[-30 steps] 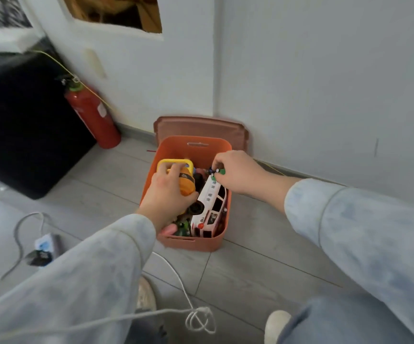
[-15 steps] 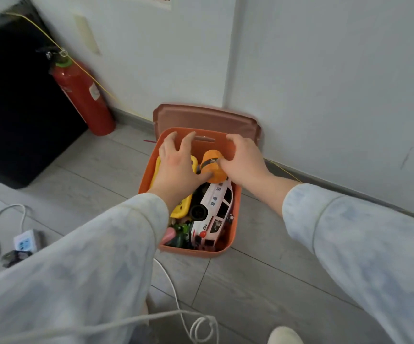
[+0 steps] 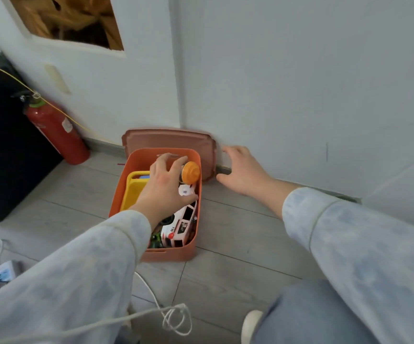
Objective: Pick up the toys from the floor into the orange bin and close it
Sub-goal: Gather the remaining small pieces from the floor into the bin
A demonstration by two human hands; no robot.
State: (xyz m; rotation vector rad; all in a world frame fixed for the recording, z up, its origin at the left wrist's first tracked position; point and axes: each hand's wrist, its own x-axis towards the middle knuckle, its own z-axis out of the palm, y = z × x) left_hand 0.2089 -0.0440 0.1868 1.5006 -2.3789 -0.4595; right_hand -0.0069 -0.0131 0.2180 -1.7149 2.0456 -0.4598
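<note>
Fingers (image 3: 160, 162) spread loose, right hand (image 3: 244, 171) off orange toy (image 3: 191, 173), now beside lid (image 3: 168, 140), left hand (image 3: 163, 192) over bin (image 3: 171, 254)

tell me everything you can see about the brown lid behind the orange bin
The lid is a dull reddish-brown rounded rectangle with a raised rim, matte and plastic-looking. It is off the orange bin, standing on a long edge and leaning back against the wall at the corner. The bin hides its lower middle. The right hand reaches beside its right edge with fingers spread; whether it touches the lid cannot be told.
</note>
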